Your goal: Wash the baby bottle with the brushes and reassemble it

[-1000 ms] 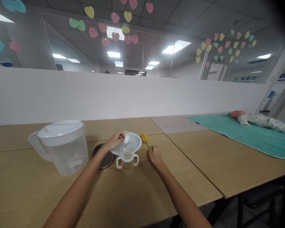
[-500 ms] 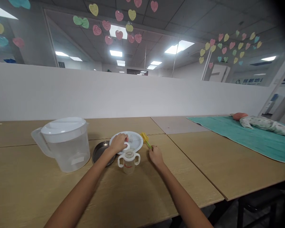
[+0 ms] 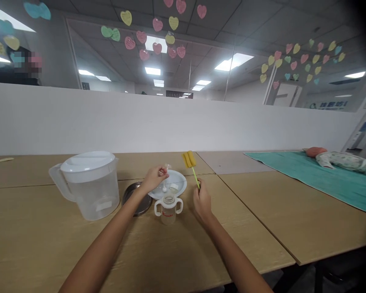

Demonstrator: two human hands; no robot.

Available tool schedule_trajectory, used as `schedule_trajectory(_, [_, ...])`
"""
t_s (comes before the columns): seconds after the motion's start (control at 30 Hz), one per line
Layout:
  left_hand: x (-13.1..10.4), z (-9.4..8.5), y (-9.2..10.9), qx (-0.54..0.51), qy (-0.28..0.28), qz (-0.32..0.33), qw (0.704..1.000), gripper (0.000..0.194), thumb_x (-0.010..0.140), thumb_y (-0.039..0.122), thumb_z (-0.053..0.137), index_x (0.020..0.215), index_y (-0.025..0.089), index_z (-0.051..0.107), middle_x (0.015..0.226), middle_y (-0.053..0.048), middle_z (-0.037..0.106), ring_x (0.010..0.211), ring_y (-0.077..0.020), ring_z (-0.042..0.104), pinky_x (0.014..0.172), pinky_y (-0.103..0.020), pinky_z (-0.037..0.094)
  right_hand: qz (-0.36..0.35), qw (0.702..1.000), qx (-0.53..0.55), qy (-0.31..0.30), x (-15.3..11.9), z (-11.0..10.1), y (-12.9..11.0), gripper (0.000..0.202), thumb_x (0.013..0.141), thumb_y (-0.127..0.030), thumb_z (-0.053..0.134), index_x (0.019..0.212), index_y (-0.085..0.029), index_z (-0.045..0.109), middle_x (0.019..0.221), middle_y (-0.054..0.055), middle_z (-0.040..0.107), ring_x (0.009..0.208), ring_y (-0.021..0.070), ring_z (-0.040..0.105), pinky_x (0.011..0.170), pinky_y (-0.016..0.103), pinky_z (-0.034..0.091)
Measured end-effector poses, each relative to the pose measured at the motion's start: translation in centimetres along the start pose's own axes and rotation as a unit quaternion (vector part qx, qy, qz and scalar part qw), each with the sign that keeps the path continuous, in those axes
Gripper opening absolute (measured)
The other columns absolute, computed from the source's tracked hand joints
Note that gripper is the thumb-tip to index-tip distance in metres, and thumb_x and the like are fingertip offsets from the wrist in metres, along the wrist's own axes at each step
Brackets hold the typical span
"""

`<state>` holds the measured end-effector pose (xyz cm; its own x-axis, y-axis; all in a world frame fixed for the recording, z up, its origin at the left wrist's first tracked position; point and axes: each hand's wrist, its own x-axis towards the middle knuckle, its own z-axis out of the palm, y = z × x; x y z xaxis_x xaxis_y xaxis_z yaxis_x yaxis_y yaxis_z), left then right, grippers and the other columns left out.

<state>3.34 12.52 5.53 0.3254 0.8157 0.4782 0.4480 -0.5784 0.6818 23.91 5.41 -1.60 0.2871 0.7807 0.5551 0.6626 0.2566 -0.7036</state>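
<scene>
My right hand [image 3: 203,199] is closed round the green handle of a sponge bottle brush [image 3: 189,159], its yellow head raised above the table. My left hand [image 3: 155,178] pinches a clear bottle nipple [image 3: 168,166] over the plate. A thin straw with a small white end [image 3: 164,189] hangs below those fingers. On the white plate [image 3: 183,185] lies a small clear piece [image 3: 173,187], too small to name. In front of the plate stands a baby bottle [image 3: 168,213], upright and uncapped, with two white handles and red print.
A round metal dish [image 3: 142,207] sits partly behind my left forearm. To the left stands a large clear pitcher [image 3: 93,191] with a white lid. A doll [image 3: 338,158] lies on a green mat [image 3: 293,171] at right. A person [image 3: 15,69] is behind the glass.
My left hand has lifted the nipple from the plate. My right hand has raised the brush and turned its head more upright. A person has come into view at far left.
</scene>
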Motion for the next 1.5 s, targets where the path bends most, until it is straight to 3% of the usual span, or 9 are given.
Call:
schedule_trajectory(0.17, [0.1,0.1,0.0,-0.117,0.019,-0.052,0.992,0.043,0.065,0.039,0.066,0.098,0.013,0.055,0.075,-0.003,0.062,0.061,-0.0152,0.061,0.060,-0.028,0.049,-0.028,0.999,0.008,-0.022,-0.4,0.3,-1.6,0.044,0.092,-0.041,0.021,0.120,-0.016,0.045,0.103,0.010,0.062,0.089,0.0201,0.058,0.073,0.026,0.039])
schedule_trajectory(0.4, [0.5,1.1,1.3,-0.166,0.071,-0.104,0.978,0.039,0.065,0.042,0.064,0.087,0.010,0.063,0.076,-0.006,0.064,0.058,-0.0134,0.058,0.055,-0.026,0.048,-0.091,0.993,-0.067,-0.043,-0.7,0.4,-1.9,0.042,0.094,-0.036,0.022,0.117,-0.018,0.051,0.097,0.008,0.065,0.081,0.0183,0.060,0.065,0.023,0.038])
schedule_trajectory(0.57, [0.3,1.7,2.6,-0.201,0.092,-0.131,0.966,0.037,0.061,0.041,0.066,0.081,0.010,0.063,0.073,-0.006,0.063,0.062,-0.0142,0.057,0.055,-0.025,0.045,-0.049,0.989,-0.136,-0.023,-0.4,0.0,-1.9,0.040,0.094,-0.036,0.024,0.115,-0.019,0.053,0.090,0.007,0.066,0.071,0.0168,0.059,0.058,0.023,0.033])
schedule_trajectory(0.73, [0.1,1.2,3.1,-0.203,0.123,-0.119,0.964,0.036,0.064,0.044,0.064,0.082,0.012,0.066,0.079,-0.006,0.066,0.076,-0.0171,0.058,0.065,-0.026,0.044,-0.006,0.991,-0.132,0.004,0.0,-0.5,-1.4,0.040,0.094,-0.036,0.023,0.114,-0.017,0.053,0.087,0.007,0.066,0.070,0.0168,0.059,0.057,0.023,0.032])
schedule_trajectory(0.9, [0.2,0.8,3.1,-0.248,0.143,-0.097,0.953,0.040,0.063,0.045,0.067,0.089,0.015,0.068,0.100,-0.008,0.066,0.095,-0.0208,0.057,0.081,-0.029,0.043,-0.112,0.988,-0.086,-0.057,-0.7,0.1,-1.5,0.036,0.093,-0.033,0.028,0.110,-0.019,0.055,0.096,0.006,0.066,0.081,0.0162,0.060,0.065,0.021,0.036])
schedule_trajectory(1.07, [0.4,0.7,3.4,-0.267,0.136,-0.089,0.950,0.042,0.063,0.046,0.067,0.089,0.014,0.069,0.103,-0.009,0.066,0.104,-0.0256,0.054,0.086,-0.032,0.042,-0.171,0.977,-0.102,-0.070,-1.0,0.2,-1.5,0.032,0.090,-0.032,0.035,0.108,-0.020,0.060,0.089,0.006,0.066,0.080,0.0159,0.060,0.067,0.021,0.038])
schedule_trajectory(1.23, [0.8,0.7,3.5,-0.268,0.125,-0.114,0.948,0.043,0.062,0.048,0.068,0.089,0.014,0.068,0.098,-0.008,0.067,0.099,-0.0235,0.056,0.081,-0.031,0.043,-0.184,0.972,-0.123,-0.076,-0.8,0.1,-1.1,0.034,0.090,-0.033,0.035,0.109,-0.019,0.060,0.083,0.007,0.066,0.076,0.0162,0.060,0.067,0.021,0.039])
schedule_trajectory(1.5, [0.7,1.0,3.1,-0.196,0.139,-0.060,0.969,0.033,0.063,0.039,0.069,0.085,0.015,0.065,0.100,-0.007,0.066,0.094,-0.0211,0.058,0.082,-0.031,0.043,-0.145,0.985,-0.084,-0.047,-0.6,-0.4,-1.4,0.037,0.093,-0.032,0.030,0.112,-0.018,0.058,0.098,0.007,0.066,0.086,0.0154,0.060,0.073,0.021,0.041])
